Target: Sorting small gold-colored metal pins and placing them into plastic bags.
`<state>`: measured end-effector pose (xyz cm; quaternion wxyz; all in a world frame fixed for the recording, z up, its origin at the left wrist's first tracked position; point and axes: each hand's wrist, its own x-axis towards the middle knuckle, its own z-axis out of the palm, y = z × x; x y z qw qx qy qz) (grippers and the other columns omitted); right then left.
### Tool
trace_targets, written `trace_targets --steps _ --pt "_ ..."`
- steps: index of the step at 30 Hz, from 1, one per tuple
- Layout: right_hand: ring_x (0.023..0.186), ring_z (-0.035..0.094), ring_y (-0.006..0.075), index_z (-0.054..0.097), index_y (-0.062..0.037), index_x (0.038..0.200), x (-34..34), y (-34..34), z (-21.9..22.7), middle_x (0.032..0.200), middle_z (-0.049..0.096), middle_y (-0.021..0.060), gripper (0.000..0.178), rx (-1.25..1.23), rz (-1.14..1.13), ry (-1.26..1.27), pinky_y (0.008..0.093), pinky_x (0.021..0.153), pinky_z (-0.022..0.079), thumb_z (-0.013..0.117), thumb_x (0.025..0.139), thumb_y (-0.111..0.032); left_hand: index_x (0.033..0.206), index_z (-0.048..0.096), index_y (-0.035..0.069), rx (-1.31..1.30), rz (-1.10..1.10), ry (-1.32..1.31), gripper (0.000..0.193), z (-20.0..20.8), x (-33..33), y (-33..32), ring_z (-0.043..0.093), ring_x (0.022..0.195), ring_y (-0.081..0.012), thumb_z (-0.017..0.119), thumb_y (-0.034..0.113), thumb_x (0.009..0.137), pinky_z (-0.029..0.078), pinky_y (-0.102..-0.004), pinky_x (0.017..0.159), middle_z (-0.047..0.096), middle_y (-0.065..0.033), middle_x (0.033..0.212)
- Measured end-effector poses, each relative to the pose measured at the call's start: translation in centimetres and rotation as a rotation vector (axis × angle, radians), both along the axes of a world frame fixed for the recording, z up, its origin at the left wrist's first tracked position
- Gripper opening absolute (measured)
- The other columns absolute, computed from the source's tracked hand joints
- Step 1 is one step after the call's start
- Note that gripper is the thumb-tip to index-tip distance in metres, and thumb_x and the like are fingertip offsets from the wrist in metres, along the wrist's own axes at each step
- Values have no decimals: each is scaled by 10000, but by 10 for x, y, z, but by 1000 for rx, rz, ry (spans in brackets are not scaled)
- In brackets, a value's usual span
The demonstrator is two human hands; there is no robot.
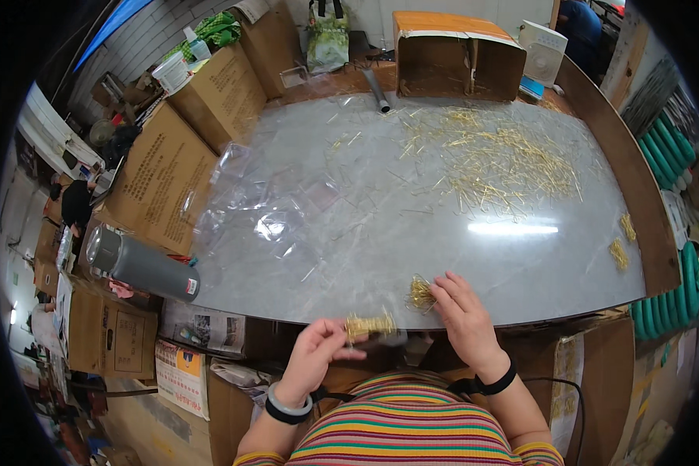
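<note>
At the near edge of the grey table (443, 256) my left hand (314, 353) is closed around a tight bundle of gold pins (370, 325), thumb and fingers pinching one end while the rest of the bundle sticks out to my right, level with the table's rim. My right hand (462, 314) lies palm down on the tabletop just beside it, fingers spread loosely and half open, their tips touching a small loose clump (421, 293) of the same pins; it presses on them rather than grips them. The clump sits just above and to the right of the bundle, the two nearly touching.

Far across the table, toward the right, a wide scatter of pins (505, 167) covers the surface, well apart from my hands. Two small heaps (621, 242) lie near the right rim. Clear plastic bags (272, 210) are spread on the left part of the table, and a grey cylinder flask (144, 266) lies on its side just off the left corner, resting on cardboard boxes (163, 182). An open box (454, 58) stands at the far edge, with a short grey tube (378, 92) beside it. I wear a pale bangle (287, 404) on my left wrist and a black band (495, 384) on my right, above my striped shirt (404, 431)
</note>
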<state>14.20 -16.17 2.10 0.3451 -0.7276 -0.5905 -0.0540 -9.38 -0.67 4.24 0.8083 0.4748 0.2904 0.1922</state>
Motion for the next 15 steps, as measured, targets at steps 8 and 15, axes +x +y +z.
trace_targets --steps 8,15 --pt "1177 592 360 628 -10 1198 5 6 4 1212 645 143 310 23 -45 83 440 988 492 663 890 -19 1043 572 -7 -409 -348 150 56 -62 -11 -21 684 1007 -226 536 30 1024 616 -447 928 624 -130 1123" --pt "1056 571 335 657 -43 1175 11 7 3 1152 641 123 264 5 -121 148 432 936 455 655 913 -76 1044 544 2 -567 -488 119 66 -56 33 -34 660 1169 -328 521 64 1041 617 -424 927 624 -104 1034"
